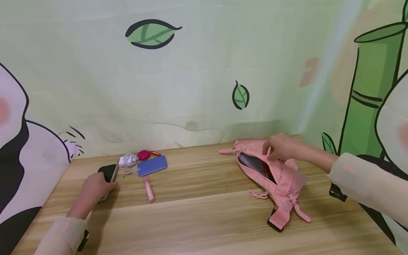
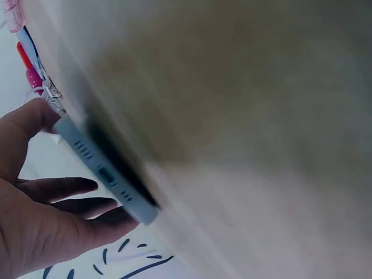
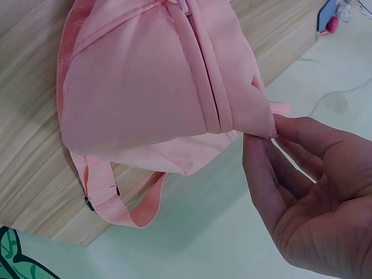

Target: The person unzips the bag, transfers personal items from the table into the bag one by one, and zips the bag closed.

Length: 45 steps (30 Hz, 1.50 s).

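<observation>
My left hand (image 1: 95,186) grips a smartphone (image 1: 109,172) at the left of the table. In the left wrist view, the phone's (image 2: 107,168) edge with its charging port faces the camera, thumb on one side and fingers on the other. Over at the right, my right hand (image 1: 282,146) pinches the upper edge of a pink fabric bag (image 1: 291,180). The bag lies with its zipped opening spread, showing a dark interior with something red inside, not clear what. In the right wrist view, thumb and fingers (image 3: 258,168) nip the bag's (image 3: 133,99) corner.
Right of the phone lie a white charger with its cable (image 1: 128,160), a round magenta item (image 1: 143,155), a small orange-red item (image 1: 155,153), a blue flat rectangle (image 1: 152,165) and a pink tube (image 1: 148,189). A printed cloth (image 1: 197,78) hangs behind the wooden table (image 1: 197,223).
</observation>
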### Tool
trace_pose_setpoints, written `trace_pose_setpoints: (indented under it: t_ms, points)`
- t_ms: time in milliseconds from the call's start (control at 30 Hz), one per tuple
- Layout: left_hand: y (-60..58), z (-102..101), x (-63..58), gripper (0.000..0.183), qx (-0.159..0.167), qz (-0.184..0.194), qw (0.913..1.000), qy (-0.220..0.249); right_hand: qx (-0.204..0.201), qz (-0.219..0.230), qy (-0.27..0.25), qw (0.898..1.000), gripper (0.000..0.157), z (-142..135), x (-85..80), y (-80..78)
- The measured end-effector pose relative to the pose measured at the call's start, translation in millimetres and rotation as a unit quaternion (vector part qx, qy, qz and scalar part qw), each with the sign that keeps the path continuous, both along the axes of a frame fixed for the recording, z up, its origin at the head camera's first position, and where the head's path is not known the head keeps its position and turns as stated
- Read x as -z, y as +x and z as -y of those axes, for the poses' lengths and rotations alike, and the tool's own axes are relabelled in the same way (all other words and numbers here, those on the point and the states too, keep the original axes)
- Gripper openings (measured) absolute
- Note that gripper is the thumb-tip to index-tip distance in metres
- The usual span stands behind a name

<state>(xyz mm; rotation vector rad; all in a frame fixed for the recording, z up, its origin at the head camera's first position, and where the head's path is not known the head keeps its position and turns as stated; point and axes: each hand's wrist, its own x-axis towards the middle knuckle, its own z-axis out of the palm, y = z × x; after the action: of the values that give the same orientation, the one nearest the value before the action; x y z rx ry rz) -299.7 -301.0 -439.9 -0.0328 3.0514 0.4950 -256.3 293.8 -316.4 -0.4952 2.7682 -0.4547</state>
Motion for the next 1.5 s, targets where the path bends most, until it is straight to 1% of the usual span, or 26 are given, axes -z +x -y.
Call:
trace_pose_setpoints:
  t_ms: [133, 200, 300, 400, 433, 467, 500, 533, 567, 633, 667, 733, 800, 833, 867, 933, 1000, 1067, 1100, 1133, 1200, 1233, 1300, 1400, 1467, 1500]
  points:
    - [4.2, 5, 6.1, 0.061, -0.019, -0.037, 0.9987, 0.030, -0.001, -0.003, 0.001, 1.000, 0.015, 1, -0.6, 2.2]
    - [5.9, 8, 7.9, 0.064, -0.036, -0.055, 0.9967, 0.048, -0.005, -0.010, 0.005, 1.000, 0.014, 1, -0.4, 2.7]
    - [9.3, 13, 7.7, 0.069, -0.065, -0.070, 0.9921, 0.081, -0.009, -0.017, 0.007, 1.000, 0.013, 2, -0.1, 2.6]
    - [13.8, 16, 5.1, 0.066, -0.097, -0.094, 0.9814, 0.136, -0.011, -0.019, 0.008, 1.000, 0.014, 3, -0.2, 2.2]
    - [15.3, 16, 3.4, 0.064, -0.113, -0.098, 0.9753, 0.163, -0.010, -0.017, 0.007, 1.000, 0.014, 3, -0.3, 2.1]
    - [16.6, 16, 1.6, 0.062, -0.134, -0.100, 0.9663, 0.196, -0.010, -0.017, 0.008, 1.000, 0.014, 3, -0.5, 1.9]
    - [17.8, 17, -0.7, 0.060, -0.156, -0.098, 0.9552, 0.232, -0.010, -0.017, 0.009, 1.000, 0.014, 3, -0.6, 1.8]
    - [18.9, 16, -2.8, 0.058, -0.177, -0.094, 0.9406, 0.274, -0.011, -0.018, 0.009, 1.000, 0.014, 3, -0.7, 1.8]
    - [19.6, 16, -5.7, 0.058, -0.200, -0.082, 0.9230, 0.319, -0.010, -0.019, 0.010, 1.000, 0.014, 2, -0.9, 1.9]
    - [20.6, 15, -11.7, 0.060, -0.240, -0.052, 0.8789, 0.409, -0.010, -0.019, 0.010, 1.000, 0.014, 1, -0.4, 2.0]
    - [20.7, 15, -14.6, 0.062, -0.255, -0.037, 0.8542, 0.452, -0.010, -0.020, 0.009, 1.000, 0.014, 0, 0.2, 2.1]
    - [20.6, 14, -20.0, 0.065, -0.274, -0.010, 0.8063, 0.524, -0.012, -0.020, 0.004, 1.000, 0.014, -1, 1.2, 2.7]
    - [20.7, 13, -23.5, 0.067, -0.284, 0.002, 0.7644, 0.579, -0.015, -0.023, -0.001, 1.000, 0.013, -2, 2.4, 2.7]
    - [21.0, 13, -24.5, 0.068, -0.286, 0.004, 0.7465, 0.601, -0.018, -0.025, -0.002, 1.000, 0.013, -3, 2.8, 2.8]
    - [21.8, 12, -25.1, 0.067, -0.285, 0.007, 0.7303, 0.621, -0.020, -0.026, -0.004, 0.999, 0.013, -3, 3.1, 2.9]
    - [23.5, 12, -24.9, 0.059, -0.279, 0.008, 0.7015, 0.656, -0.024, -0.030, -0.005, 0.999, 0.013, -3, 3.4, 3.0]
    - [24.8, 12, -24.9, 0.053, -0.262, 0.017, 0.6781, 0.686, -0.024, -0.030, -0.007, 0.999, 0.013, -4, 3.7, 2.7]
    - [26.0, 12, -25.6, 0.051, -0.242, 0.032, 0.6646, 0.706, -0.024, -0.028, -0.009, 0.999, 0.013, -4, 4.4, 2.5]
    - [25.7, 11, -26.1, 0.048, -0.236, 0.037, 0.6601, 0.712, -0.024, -0.027, -0.011, 0.999, 0.013, -5, 4.8, 2.3]
    - [25.4, 10, -27.0, 0.049, -0.232, 0.043, 0.6568, 0.716, -0.022, -0.025, -0.012, 0.999, 0.014, -6, 5.4, 2.0]
    - [25.1, 7, -28.1, 0.052, -0.226, 0.048, 0.6598, 0.715, -0.021, -0.025, -0.016, 0.999, 0.014, -7, 6.5, 1.6]
    - [25.0, 5, -28.6, 0.055, -0.223, 0.049, 0.6659, 0.710, -0.022, -0.025, -0.017, 0.999, 0.013, -8, 6.9, 1.4]
    - [25.1, 2, -28.9, 0.058, -0.209, 0.049, 0.6892, 0.692, -0.024, -0.026, -0.018, 0.999, 0.013, -9, 7.7, 1.0]
    - [26.4, -1, -28.6, 0.067, -0.174, 0.052, 0.7187, 0.671, -0.026, -0.027, -0.016, 0.999, 0.013, -9, 8.0, 0.6]
    - [27.9, -4, -28.6, 0.068, -0.147, 0.058, 0.7348, 0.660, -0.025, -0.026, -0.015, 0.999, 0.014, -9, 7.8, 0.7]
    - [28.2, -6, -28.7, 0.069, -0.140, 0.060, 0.7368, 0.659, -0.025, -0.027, -0.015, 0.999, 0.014, -8, 7.7, 0.9]
